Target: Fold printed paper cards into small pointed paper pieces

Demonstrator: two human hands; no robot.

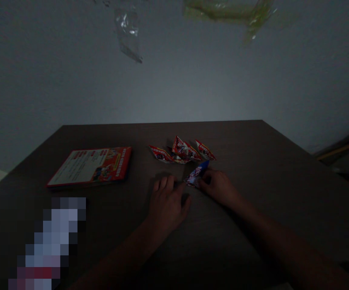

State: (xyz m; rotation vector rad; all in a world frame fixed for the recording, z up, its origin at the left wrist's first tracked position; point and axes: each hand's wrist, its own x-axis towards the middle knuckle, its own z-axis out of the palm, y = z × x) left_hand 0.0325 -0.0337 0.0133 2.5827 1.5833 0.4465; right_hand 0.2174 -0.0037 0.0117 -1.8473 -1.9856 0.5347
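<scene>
My right hand (pixel 219 187) is closed, with thumb and fingers pinching a small blue folded paper piece (pixel 196 173) that has white and pinkish print. The piece is tilted up from the table and pointed at its top. My left hand (pixel 167 203) lies palm down with its fingers spread, its index fingertip beside or touching the near-left corner of the blue piece; I cannot tell which. Just beyond the hands sits a small group of red folded paper pieces (pixel 180 150) with pointed corners and printed pictures.
A red-edged printed book or flat box (pixel 86 167) lies at the left of the dark table (pixel 283 169). A blurred-out pale object (pixel 53 237) is at the lower left. Behind the table stands a wall (pixel 168 84) with clear tape (pixel 129 34) and yellowish tape (pixel 223 11).
</scene>
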